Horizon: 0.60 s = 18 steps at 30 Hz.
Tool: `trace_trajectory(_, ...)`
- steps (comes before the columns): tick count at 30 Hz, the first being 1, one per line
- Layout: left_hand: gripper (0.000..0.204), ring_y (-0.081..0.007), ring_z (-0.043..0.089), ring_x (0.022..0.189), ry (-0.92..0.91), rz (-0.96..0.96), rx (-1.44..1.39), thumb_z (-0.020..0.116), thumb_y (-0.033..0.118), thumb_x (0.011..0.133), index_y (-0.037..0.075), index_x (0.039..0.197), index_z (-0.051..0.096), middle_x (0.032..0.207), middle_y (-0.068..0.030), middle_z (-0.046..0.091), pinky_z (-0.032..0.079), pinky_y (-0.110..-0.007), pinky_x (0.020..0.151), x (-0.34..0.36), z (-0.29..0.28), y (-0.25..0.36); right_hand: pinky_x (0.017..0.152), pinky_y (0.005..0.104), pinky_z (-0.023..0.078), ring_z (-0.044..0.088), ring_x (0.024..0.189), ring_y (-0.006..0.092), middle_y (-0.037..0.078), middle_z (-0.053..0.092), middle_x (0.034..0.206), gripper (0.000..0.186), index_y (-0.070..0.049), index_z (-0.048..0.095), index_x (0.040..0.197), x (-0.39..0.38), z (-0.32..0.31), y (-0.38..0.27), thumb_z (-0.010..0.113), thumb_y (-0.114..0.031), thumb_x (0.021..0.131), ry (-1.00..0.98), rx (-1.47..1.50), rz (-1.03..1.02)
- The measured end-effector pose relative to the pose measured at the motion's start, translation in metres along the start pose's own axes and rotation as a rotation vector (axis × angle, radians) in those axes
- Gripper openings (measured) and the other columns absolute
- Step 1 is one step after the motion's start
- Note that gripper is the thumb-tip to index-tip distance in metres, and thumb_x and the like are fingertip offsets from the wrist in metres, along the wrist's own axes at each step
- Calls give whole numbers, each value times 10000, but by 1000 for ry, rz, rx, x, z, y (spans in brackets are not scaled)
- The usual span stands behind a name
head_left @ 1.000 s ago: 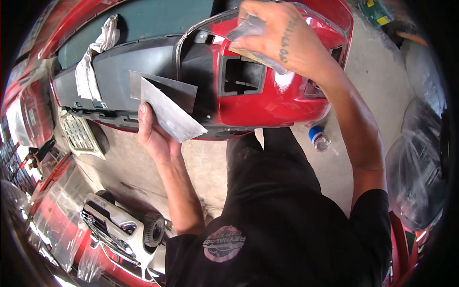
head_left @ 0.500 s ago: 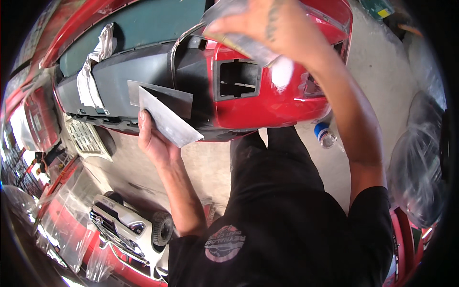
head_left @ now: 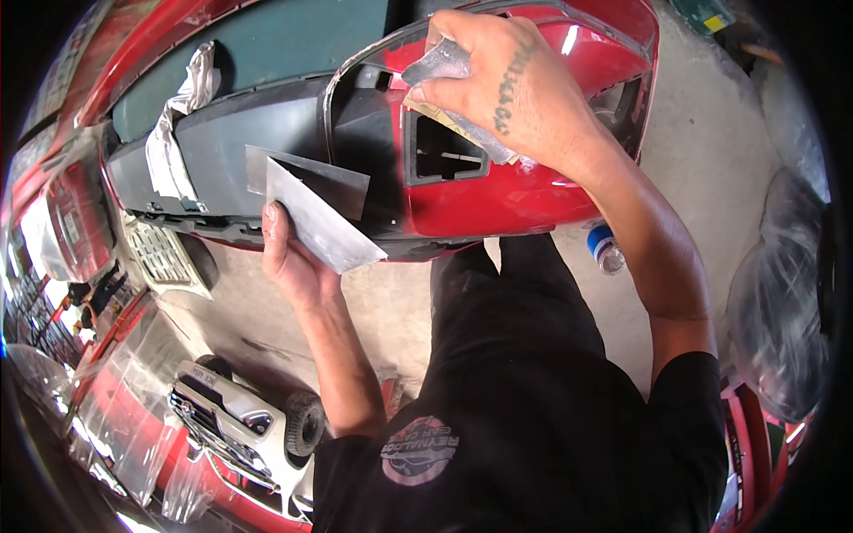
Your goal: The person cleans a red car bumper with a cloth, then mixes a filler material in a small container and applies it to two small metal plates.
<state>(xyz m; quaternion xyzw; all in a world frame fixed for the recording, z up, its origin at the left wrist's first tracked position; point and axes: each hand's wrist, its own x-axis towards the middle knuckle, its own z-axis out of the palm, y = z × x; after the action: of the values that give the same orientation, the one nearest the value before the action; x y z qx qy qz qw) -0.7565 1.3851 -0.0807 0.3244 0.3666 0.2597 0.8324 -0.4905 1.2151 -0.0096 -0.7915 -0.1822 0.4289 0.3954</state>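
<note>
Nearest to us is the wearer's black shirt [head_left: 551, 417], with a white vehicle front [head_left: 240, 417] and its black tyre at near left, beside clear plastic sheeting [head_left: 133, 417] draped over something red. Further off, on the pale floor [head_left: 395, 311], we see a blue-and-clear container [head_left: 607, 250] to the right and a cream slatted grille [head_left: 164, 256] to the left; a dark bundle [head_left: 777, 311] under clear plastic sits at the right edge.

Beyond the shirt, the left hand [head_left: 304, 271] holds the two thin grey plates [head_left: 324, 226], one light and one darker, spread at an angle to each other. Its grip is closed, thumb along the light plate's left edge; we cannot make out the other fingers behind. The plates stand in front of the bumper's dark grey middle section [head_left: 258, 133].

Farther and to the right, the right hand [head_left: 508, 87] has its grip pinched firmly on a folded grey sheet [head_left: 442, 62] with a tan layer beneath. The sheet slants across the upper right part of a rectangular opening [head_left: 444, 151] in the red bumper [head_left: 533, 200].

At far left, a white cloth [head_left: 182, 111] hangs over the dark section, just before a dark green panel [head_left: 284, 44].
</note>
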Motion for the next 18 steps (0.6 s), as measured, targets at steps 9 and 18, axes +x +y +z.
trace_trajectory(9,240,-245,648,1098,82,17,50,605,187,977,47,1171,619,1189,-92,671,526,-412,988,-2,11,-1,668,399,533,683,741,298,230,674,804,248,58,582,859,13,-1,25,733,-136,824,111,52,-391)
trace_trajectory(18,338,-254,661,1114,-14,11,-6,568,195,1006,-3,1278,594,1226,-133,674,531,-417,1001,0,3,0,717,420,516,677,801,381,215,680,861,319,4,637,946,26,16,47,784,-230,784,411,-181,-607)
